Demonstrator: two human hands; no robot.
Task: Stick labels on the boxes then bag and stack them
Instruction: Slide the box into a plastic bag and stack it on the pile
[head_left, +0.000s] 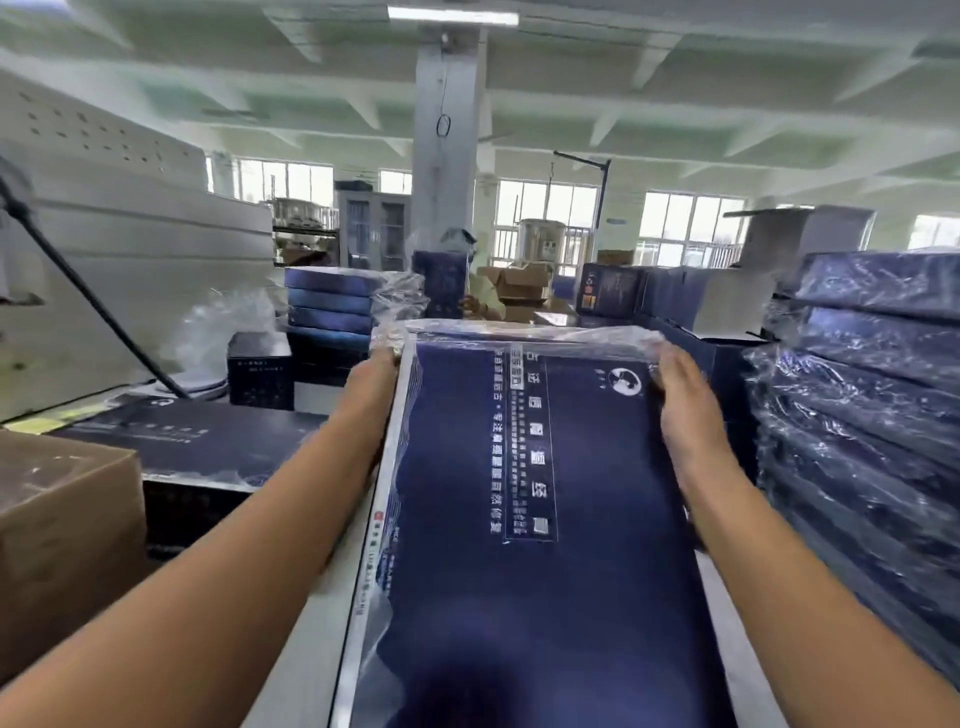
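You are on the bag-and-stack part of the job. The dark blue box (545, 571) is up in front of you, lengthwise away from you, between both hands, and it already sits inside its clear bag (519, 332). The film bunches at the box's far end and hangs loose along its near left edge.

Your right hand (685, 410) lies flat against the box's right side near the far corner, fingers straight and pressing, not curled round anything. Your left hand (374, 374) is at the far left corner. Its fingers disappear past the box's edge into the plastic, so I cannot tell whether they press flat or pinch the film.

To the right of the box, just beside it, stands the stack of bagged boxes (857, 389), and that looks like where this one goes. An unbagged flat box (182, 441) lies to its left, with a brown carton (62, 519) nearer you on the same side.

Next, I'd judge, you tidy the loose film and swing the box right onto the stack (keep an even squeeze, since slick plastic between flat palms may slide). Line its edges up with the ones below.
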